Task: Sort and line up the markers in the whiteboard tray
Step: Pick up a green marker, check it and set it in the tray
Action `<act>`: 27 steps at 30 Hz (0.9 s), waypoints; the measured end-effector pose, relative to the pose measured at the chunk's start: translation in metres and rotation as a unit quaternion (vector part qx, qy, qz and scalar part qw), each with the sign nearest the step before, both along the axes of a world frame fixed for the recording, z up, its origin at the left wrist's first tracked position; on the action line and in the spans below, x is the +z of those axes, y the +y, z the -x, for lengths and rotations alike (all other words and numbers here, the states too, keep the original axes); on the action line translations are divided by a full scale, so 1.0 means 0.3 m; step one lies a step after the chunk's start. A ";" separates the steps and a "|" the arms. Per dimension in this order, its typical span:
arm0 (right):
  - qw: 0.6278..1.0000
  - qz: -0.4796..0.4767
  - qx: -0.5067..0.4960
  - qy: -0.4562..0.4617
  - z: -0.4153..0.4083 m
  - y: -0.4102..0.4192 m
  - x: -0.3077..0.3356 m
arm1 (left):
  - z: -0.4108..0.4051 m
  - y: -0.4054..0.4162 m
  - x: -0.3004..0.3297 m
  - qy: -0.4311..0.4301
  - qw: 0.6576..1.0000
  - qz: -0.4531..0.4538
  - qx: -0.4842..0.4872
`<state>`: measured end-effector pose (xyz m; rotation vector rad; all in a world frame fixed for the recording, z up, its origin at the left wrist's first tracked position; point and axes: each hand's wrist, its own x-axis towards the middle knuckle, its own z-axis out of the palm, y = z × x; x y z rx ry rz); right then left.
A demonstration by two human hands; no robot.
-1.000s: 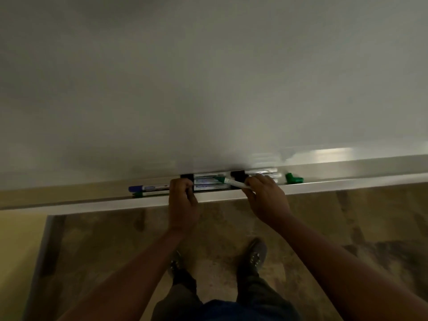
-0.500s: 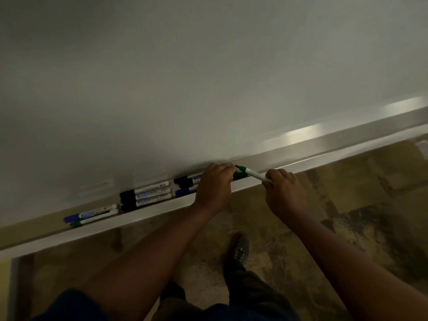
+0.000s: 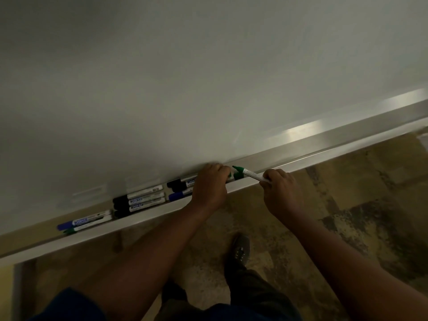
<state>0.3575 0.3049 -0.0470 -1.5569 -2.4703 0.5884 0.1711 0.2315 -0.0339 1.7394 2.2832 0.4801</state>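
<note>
Head view: markers (image 3: 183, 185) behind left hand (image 3: 209, 186)

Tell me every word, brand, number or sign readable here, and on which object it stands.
No text can be read with certainty.
Three black-capped markers: white logo on a blue label, upside down and blurred.
Blue-capped marker at far left: same kind of label, blurred.
Uncapped green marker in the right hand: tiny print, illegible.
White whiteboard: nothing written.
</note>
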 end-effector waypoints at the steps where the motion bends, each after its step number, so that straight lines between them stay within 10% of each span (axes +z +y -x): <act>1: 1.000 -0.004 0.005 -0.002 0.002 -0.004 0.002 | 0.004 -0.008 0.003 -0.015 1.000 0.003 0.021; 27: 0.987 -0.046 0.153 0.036 0.263 -0.173 0.088 | 0.244 -0.314 0.088 -0.178 0.973 -0.103 0.107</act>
